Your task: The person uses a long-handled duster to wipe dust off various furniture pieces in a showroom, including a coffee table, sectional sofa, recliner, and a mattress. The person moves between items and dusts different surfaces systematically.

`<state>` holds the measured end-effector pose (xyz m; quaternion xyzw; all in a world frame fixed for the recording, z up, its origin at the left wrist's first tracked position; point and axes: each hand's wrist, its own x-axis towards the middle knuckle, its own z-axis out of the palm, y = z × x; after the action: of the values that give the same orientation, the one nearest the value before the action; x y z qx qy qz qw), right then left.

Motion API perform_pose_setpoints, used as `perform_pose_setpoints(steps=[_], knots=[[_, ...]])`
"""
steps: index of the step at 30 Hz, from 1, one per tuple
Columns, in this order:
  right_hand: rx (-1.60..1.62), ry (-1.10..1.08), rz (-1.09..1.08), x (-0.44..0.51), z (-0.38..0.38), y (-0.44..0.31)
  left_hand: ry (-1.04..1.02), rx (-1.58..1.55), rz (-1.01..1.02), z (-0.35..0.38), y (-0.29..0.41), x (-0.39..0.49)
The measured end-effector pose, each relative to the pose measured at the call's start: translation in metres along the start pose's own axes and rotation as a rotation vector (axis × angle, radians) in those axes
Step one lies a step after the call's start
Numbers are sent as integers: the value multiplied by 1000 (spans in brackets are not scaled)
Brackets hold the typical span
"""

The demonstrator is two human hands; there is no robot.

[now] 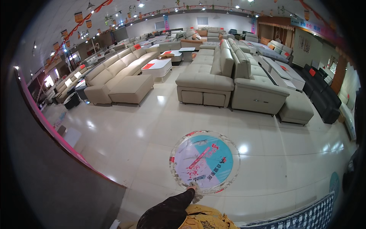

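Note:
My left hand (191, 188), at the end of a dark sleeve (171, 208), reaches forward low in the view. It appears closed around a grey, rumpled cloth-like thing (197, 195), too small and blurred to name more exactly. Just beyond the hand, a round floor sticker (210, 160) in pale purple and teal lies on the glossy tiles. It bears writing, and its outer ring is worn and torn. A yellow patterned garment (207, 219) covers my front. My right hand is out of view.
A dark partition (65, 171) with a pink edge rises at left. Beige sofas (128, 86) and grey-beige sectionals (206, 83) stand ahead, with a white coffee table (157, 68) between. A black sofa (320, 94) is at right. Checked fabric (303, 216) lies at lower right.

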<state>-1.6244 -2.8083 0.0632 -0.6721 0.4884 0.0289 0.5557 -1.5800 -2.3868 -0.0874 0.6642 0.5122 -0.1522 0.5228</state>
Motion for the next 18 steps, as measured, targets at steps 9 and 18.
perform_pose_setpoints(steps=[9,18], knots=[[-47,-40,-28,-1,17,-12,161,-15,-20,6,-31,58],[-19,38,-11,6,-5,-7,-90,53,-78,26,-6,11]])
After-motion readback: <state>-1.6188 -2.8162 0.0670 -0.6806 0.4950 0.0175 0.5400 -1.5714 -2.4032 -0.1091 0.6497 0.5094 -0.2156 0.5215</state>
